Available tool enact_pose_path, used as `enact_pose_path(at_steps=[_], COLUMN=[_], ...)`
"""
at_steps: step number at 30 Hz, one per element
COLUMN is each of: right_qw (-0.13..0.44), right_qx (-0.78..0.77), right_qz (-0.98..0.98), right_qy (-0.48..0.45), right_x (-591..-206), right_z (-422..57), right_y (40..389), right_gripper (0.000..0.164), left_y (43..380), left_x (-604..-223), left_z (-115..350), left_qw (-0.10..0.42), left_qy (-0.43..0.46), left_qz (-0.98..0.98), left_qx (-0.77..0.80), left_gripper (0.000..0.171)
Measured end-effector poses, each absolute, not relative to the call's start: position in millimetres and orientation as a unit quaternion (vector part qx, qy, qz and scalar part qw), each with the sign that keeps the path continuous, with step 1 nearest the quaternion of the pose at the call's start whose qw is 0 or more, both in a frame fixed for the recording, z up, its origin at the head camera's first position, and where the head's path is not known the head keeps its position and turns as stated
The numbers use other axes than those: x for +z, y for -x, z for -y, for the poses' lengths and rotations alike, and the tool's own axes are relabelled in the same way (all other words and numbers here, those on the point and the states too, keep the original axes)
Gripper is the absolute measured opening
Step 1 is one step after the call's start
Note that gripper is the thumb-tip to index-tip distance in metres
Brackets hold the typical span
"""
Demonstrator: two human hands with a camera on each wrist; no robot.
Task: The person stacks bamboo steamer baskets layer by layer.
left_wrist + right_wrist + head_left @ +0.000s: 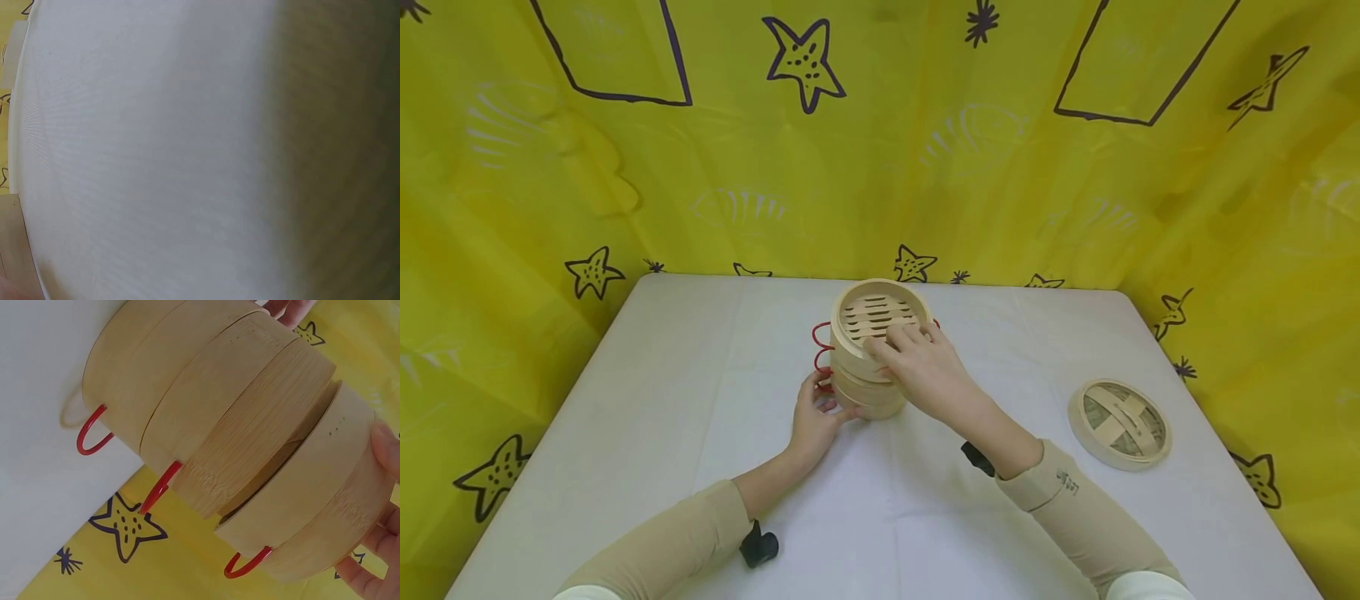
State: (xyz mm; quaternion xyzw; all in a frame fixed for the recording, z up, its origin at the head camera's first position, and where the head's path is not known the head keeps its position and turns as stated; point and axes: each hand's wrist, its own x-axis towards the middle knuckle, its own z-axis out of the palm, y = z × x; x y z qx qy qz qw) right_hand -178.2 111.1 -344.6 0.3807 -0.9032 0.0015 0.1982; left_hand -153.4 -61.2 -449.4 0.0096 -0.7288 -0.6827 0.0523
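A round bamboo steamer stands stacked in tiers near the middle of the table. My right hand (928, 371) grips the near right rim of the top steamer basket (306, 500). In the right wrist view a dark gap shows between that basket, slightly tilted, and the lower steamer baskets (187, 381). Around the foot of the stack my left hand (816, 422) holds the lower baskets, thumb in front and fingers at the left side. Red loops (822, 335) stick out from the tiers' sides. The slatted floor of the top basket is bare. The left wrist view shows neither hand's grip.
A round bamboo lid (1126, 417) with a crossed strip handle lies on the right of the white tablecloth (760, 333). Yellow curtains (865, 167) with starfish drawings hang behind and at both sides. Black wrist-worn pieces (758, 546) show by the forearms.
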Motion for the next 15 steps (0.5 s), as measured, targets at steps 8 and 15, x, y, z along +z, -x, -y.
enact_pose_path(at_steps=[8,15], right_qw=[0.183,0.184], right_qx=[0.001,0.006], right_qz=[0.906,0.906], right_qy=[-0.381,-0.381], right_x=[-345.7,-347.2], right_z=[-110.7,-111.3], right_y=[176.8,176.5], right_gripper=[0.043,0.043], left_y=[154.1,153.2], left_x=[-450.3,-450.4], left_z=[61.6,61.5], left_qw=[0.051,0.050], left_qy=[-0.009,-0.011], left_qz=[0.732,0.732], left_qx=[-0.680,-0.680], left_gripper=[0.071,0.071])
